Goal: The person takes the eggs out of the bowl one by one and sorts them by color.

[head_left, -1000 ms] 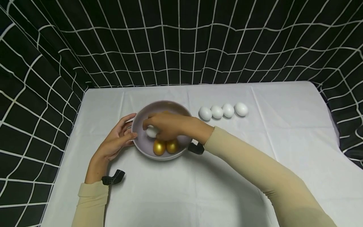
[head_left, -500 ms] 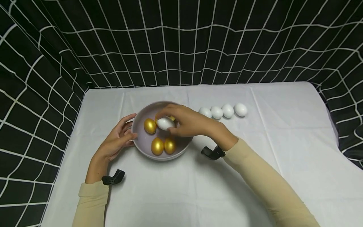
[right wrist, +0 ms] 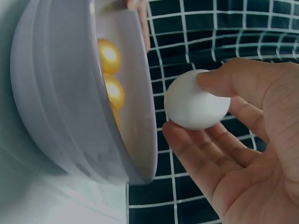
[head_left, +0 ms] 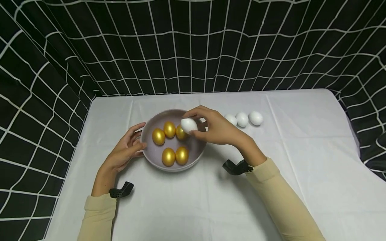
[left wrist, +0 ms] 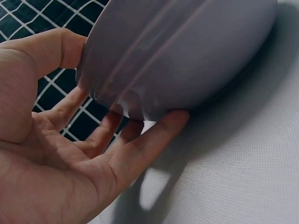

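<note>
My right hand pinches a white egg between thumb and fingers, over the right side of a mauve bowl. In the right wrist view the white egg is held apart from the rim. Several golden eggs lie in the bowl, one partly behind the held egg. At the bowl's left side, my left hand grips the wall. The left wrist view shows its thumb at the rim and its fingers against the outside of the bowl.
White eggs stand in a row right of the bowl, partly covered by the right hand. A white cloth covers the table. Black curtains with a white grid hang behind and at both sides.
My right hand has lifted the white egg up from low in the bowl and carried it right, uncovering the golden eggs. The left hand stays at the bowl.
</note>
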A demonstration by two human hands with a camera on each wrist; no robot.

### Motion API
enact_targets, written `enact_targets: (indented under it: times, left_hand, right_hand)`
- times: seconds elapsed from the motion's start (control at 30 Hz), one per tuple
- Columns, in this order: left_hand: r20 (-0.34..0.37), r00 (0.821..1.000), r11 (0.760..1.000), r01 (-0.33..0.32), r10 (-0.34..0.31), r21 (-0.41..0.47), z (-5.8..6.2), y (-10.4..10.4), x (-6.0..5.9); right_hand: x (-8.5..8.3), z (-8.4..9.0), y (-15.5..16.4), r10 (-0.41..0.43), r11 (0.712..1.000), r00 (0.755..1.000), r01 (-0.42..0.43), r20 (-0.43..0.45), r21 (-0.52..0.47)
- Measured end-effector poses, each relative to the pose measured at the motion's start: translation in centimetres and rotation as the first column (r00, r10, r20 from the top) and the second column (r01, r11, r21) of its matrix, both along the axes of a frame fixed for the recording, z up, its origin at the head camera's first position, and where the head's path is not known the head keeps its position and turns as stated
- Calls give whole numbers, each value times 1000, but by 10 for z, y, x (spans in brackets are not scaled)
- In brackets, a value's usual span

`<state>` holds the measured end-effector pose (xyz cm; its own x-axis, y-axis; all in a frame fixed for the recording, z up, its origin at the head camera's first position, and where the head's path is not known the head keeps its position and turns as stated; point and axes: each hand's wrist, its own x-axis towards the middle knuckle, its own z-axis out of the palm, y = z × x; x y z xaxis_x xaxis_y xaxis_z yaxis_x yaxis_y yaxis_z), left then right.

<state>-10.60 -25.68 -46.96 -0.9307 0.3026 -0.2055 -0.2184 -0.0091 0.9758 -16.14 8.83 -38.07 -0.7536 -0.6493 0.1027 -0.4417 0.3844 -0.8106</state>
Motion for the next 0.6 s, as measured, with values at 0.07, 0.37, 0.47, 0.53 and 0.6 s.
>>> enact_targets:
  times: [0.07,0.37,0.47,0.53,0.6]
  left_hand:
    - [0,1000,1000,1,-1,3,-1,0,0]
    - [-6,1000,1000,-2,2,-4,-1,0,-1]
    - [-4,1000,1000,-2,2,-11,-1,0,-1]
    - [0,1000,1000,-5,5,-9,-1,0,-1]
    - [0,1000,1000,-2,2,-7,-2,0,-1]
  right_hand:
    - [0,-1,5,-28,999,999,30,43,-44]
    - [4,-11,33,-188,968,977,201,98,-148]
    - [4,-15,43,-212,959,972,228,104,-170]
    - [4,-18,51,-223,954,969,240,107,-182]
    - [4,-21,60,-242,947,964,259,107,-190]
